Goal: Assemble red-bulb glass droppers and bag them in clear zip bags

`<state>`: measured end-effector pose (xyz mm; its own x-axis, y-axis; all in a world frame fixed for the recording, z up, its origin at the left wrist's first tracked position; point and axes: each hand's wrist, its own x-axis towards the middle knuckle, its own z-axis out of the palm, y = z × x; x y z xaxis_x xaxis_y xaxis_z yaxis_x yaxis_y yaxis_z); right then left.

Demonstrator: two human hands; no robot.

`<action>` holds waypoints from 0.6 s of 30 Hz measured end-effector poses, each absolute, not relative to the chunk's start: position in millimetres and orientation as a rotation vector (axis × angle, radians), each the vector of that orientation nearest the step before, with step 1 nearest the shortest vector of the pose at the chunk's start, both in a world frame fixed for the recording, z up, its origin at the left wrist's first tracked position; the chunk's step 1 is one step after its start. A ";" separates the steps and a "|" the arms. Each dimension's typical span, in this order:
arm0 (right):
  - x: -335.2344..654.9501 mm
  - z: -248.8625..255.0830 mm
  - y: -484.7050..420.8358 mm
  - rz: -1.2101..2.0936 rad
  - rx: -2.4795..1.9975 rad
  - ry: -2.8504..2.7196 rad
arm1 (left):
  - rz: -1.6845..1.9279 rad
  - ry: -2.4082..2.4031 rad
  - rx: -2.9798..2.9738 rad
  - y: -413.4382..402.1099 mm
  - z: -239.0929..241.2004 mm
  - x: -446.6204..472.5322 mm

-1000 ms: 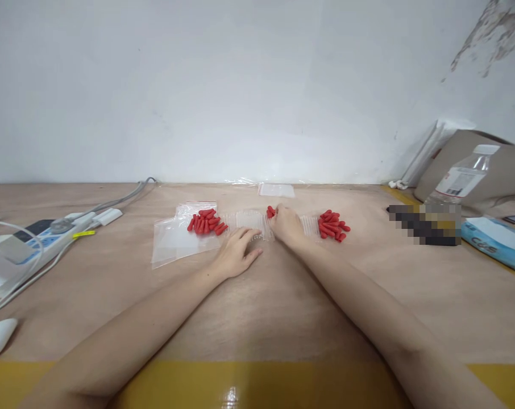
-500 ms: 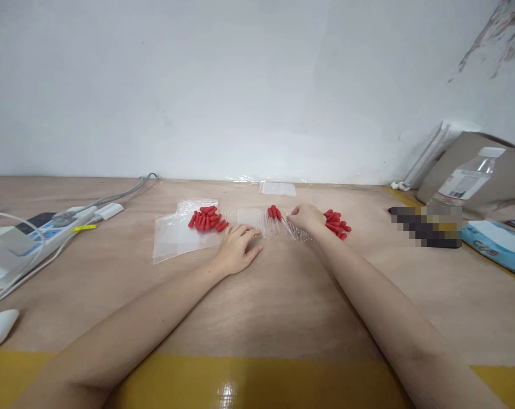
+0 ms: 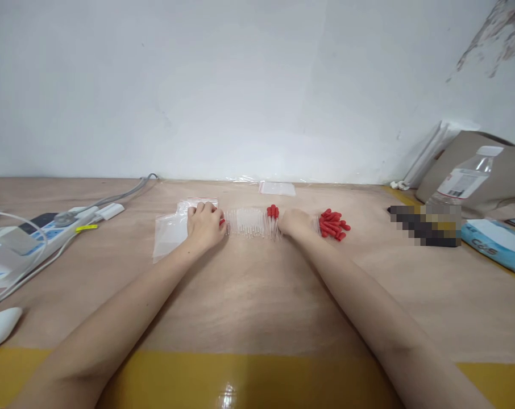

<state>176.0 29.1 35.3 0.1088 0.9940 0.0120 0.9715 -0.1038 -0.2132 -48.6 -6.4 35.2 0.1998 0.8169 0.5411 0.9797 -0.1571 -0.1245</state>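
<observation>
My left hand [image 3: 205, 226] is curled down over the pile of red rubber bulbs [image 3: 222, 223] at the left. Most of that pile is hidden beneath it, with a bit of red showing at the fingertips. A row of thin clear dropper tubes [image 3: 249, 222] lies between my hands. Several tubes in it carry red bulbs [image 3: 273, 211] at their far ends. My right hand [image 3: 295, 221] is closed low over the right part of the row, its fingertips hidden. Just right of it lies a fanned cluster of red bulbs [image 3: 333, 224], with clear tubes beside it.
Clear plastic bags [image 3: 167, 238] lie flat under and beside my left hand, and another small bag [image 3: 277, 188] is near the wall. At left are a power strip [image 3: 48, 233] with cables and a white mouse [image 3: 1, 326]. A bottle [image 3: 464, 179] and a tissue pack [image 3: 496, 244] stand right.
My left hand has moved left from the tubes onto the red bulb pile, its fingers now curled. My right hand has shifted slightly left and lower, closer to the red-tipped tubes.
</observation>
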 end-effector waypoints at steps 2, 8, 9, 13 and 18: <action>175.4 33.3 29.8 0.222 -2.198 -1.976 | -0.459 -1.664 -2.053 -5.4 31.8 -49.2; 189.1 48.7 32.6 0.291 -2.081 -2.009 | -0.424 -1.652 -2.037 -1.9 22.6 -51.2; 192.7 52.6 31.9 0.297 -2.030 -2.027 | -0.423 -1.651 -2.032 -1.9 23.1 -50.8; 204.9 56.6 17.8 0.331 -1.808 -2.074 | -0.507 -1.626 -2.044 -7.7 28.3 -39.9; 215.4 28.8 -15.5 0.176 -1.169 -2.153 | -0.743 -1.467 -2.326 -23.7 21.2 -11.9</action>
